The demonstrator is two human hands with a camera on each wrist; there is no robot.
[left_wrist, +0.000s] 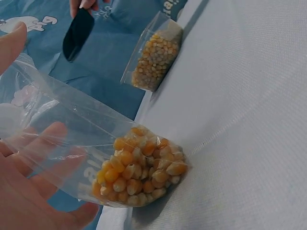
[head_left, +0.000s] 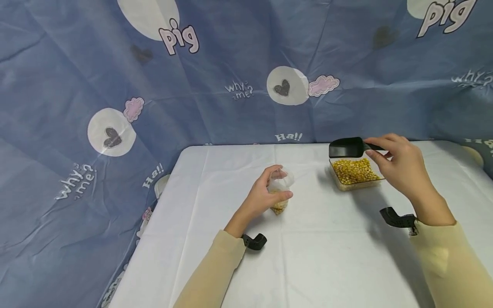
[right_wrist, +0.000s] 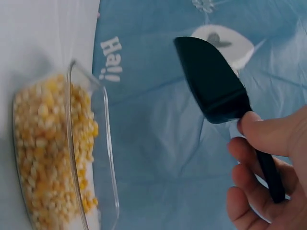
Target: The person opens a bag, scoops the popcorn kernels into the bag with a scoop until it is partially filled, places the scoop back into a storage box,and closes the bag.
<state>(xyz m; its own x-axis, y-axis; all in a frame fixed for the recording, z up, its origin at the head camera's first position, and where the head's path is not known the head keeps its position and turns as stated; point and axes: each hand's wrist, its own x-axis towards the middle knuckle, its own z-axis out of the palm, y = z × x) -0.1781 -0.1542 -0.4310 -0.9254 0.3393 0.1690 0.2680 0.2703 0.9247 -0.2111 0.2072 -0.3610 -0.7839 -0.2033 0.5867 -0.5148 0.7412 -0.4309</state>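
My left hand (head_left: 262, 194) holds a clear plastic bag (left_wrist: 81, 105), thumb and fingers around its upper part. Yellow corn kernels (left_wrist: 144, 167) fill the bottom of the bag, which stands at the white table surface. In my right hand (head_left: 402, 164) is a black scoop (right_wrist: 211, 81), its handle gripped between thumb and fingers. The scoop hangs above the back edge of a clear rectangular container (head_left: 356, 186) full of corn kernels (head_left: 352, 170). No kernels show in the scoop.
A white cloth (head_left: 327, 265) covers the table. Behind it hangs a blue printed curtain (head_left: 231, 115), close to the table's back edge. Black wrist mounts (head_left: 255, 242) stick out at both cuffs. The container stands to the right of the bag, toward the back.
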